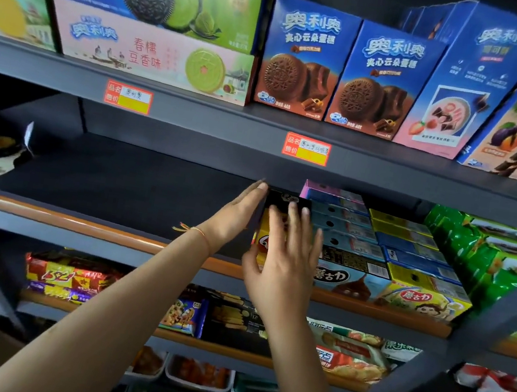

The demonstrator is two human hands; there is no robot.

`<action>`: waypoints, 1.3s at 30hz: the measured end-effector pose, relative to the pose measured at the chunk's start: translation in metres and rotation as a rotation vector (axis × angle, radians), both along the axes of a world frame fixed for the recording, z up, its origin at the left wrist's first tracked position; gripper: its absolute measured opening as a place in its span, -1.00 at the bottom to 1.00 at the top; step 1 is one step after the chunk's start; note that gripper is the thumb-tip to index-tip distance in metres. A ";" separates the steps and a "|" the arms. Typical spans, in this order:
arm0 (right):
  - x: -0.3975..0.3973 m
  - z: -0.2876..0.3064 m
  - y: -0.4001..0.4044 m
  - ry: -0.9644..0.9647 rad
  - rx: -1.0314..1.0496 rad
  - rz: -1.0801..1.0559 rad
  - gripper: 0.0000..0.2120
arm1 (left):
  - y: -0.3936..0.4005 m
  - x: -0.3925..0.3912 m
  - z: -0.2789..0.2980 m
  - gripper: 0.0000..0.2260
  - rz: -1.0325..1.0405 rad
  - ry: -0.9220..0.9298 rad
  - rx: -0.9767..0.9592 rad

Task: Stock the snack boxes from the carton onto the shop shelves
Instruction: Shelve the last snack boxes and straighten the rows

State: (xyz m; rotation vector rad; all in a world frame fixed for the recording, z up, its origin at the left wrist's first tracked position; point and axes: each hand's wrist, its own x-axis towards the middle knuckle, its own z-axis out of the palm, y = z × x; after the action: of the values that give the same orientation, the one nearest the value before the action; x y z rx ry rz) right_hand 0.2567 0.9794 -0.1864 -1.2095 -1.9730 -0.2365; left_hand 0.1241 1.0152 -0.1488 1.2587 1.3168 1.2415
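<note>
Head view: middle shelf (pixel 118 181), bare dark stretch at left. Left hand (pixel 238 213) flat, fingers straight, pressed against left side of black-and-yellow snack box (pixel 274 228) near front edge. Right hand (pixel 284 260) spread over box front, fingers loosely curved. Blue snack boxes (pixel 345 235) touching on right.

Both your arms reach up and forward from the bottom of the view, bare forearms converging toward the middle. Your left hand (pixel 237 213) is stretched out flat, fingers straight and together, palm turned right, thumb edge up. A thin orange string bracelet sits on your left wrist. Your right hand (pixel 284 260) is raised with its back to the camera, fingers spread and pointing up, slightly bent at the tips, thumb out to the left. The two hands sit close, not touching each other.
</note>
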 end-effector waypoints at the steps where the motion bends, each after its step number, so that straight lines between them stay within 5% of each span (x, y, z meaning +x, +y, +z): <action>1: -0.007 0.003 -0.004 0.042 0.043 0.047 -0.50 | -0.004 -0.010 -0.001 -0.53 0.109 -0.017 0.042; 5: -0.061 0.004 -0.023 0.241 0.094 0.342 -0.78 | -0.049 -0.069 -0.007 -0.73 0.448 -0.117 0.195; 9: -0.151 -0.024 -0.044 0.287 -0.243 0.570 -0.80 | -0.118 -0.159 -0.047 -0.72 0.681 -0.069 0.188; 15: -0.342 -0.104 -0.100 -0.018 -0.746 0.747 -0.81 | -0.230 -0.334 -0.164 -0.76 0.924 -0.009 -0.274; 23: -0.616 -0.238 -0.190 -0.520 -1.106 0.799 -0.83 | -0.388 -0.549 -0.303 -0.85 1.151 -0.028 -0.684; 33: -0.810 -0.378 -0.208 -0.751 -0.863 0.623 -0.33 | -0.438 -0.665 -0.411 -0.81 1.160 -0.182 -0.818; 39: -0.820 -0.396 -0.213 -0.642 -0.814 0.563 -0.43 | -0.429 -0.670 -0.428 -0.82 1.112 -0.244 -0.811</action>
State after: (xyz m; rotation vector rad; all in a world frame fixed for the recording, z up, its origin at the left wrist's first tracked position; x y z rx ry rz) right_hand -0.5633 0.7662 -0.5825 -1.0292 -3.0465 0.5961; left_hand -0.5458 0.5865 -0.5765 -0.2814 2.0980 1.2347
